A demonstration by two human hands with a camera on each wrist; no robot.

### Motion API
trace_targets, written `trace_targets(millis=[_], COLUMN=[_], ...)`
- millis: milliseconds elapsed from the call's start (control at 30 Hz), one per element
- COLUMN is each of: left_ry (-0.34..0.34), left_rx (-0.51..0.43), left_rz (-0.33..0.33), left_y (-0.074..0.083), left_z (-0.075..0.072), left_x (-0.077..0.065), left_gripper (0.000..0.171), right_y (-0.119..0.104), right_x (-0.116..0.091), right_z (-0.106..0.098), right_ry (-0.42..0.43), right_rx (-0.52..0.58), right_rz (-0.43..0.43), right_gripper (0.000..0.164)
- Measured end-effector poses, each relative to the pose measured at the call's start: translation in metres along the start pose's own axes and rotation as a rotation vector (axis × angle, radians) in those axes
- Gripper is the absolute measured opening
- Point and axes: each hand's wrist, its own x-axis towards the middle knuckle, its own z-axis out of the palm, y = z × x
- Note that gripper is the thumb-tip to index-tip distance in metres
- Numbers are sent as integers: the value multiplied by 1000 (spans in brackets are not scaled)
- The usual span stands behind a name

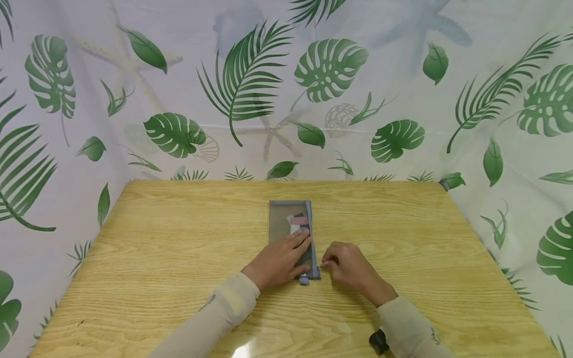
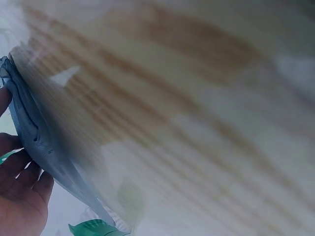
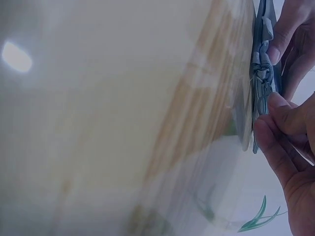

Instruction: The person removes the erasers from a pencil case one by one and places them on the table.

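A flat mesh zipper pouch (image 1: 278, 219) with grey-blue edging lies lengthwise on the table. Small pink, white and dark pieces (image 1: 299, 222) show through its mesh. My left hand (image 1: 278, 259) rests on the pouch's lower half, fingers stretched out and covering part of it. At the near right corner, my right hand (image 1: 351, 266) pinches the small zipper pull between thumb and forefinger. The right wrist view shows these fingertips (image 3: 275, 101) at the pouch's folded edge (image 3: 262, 64). A grey-blue fabric tab (image 1: 304, 280) sticks out of the near end.
The wood-grain table (image 1: 179, 233) extends on both sides of the pouch. Behind and beside it hangs a white leaf-print cloth (image 1: 268, 89). A black strap piece (image 1: 379, 341) shows by the right sleeve (image 1: 409, 325).
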Motion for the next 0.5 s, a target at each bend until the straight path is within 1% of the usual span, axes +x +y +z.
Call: trace_targets(millis=[167, 500], left_ry=[13, 3], left_rx=[5, -14], left_rz=[-2, -7], left_y=[0, 1], left_z=[1, 0], left_x=[0, 0], left_gripper=[69, 70], right_y=[1, 2], right_x=[2, 6], right_z=[2, 2], right_ry=[20, 45], right_rx=[0, -6], right_rz=[15, 28], right_gripper=[16, 18])
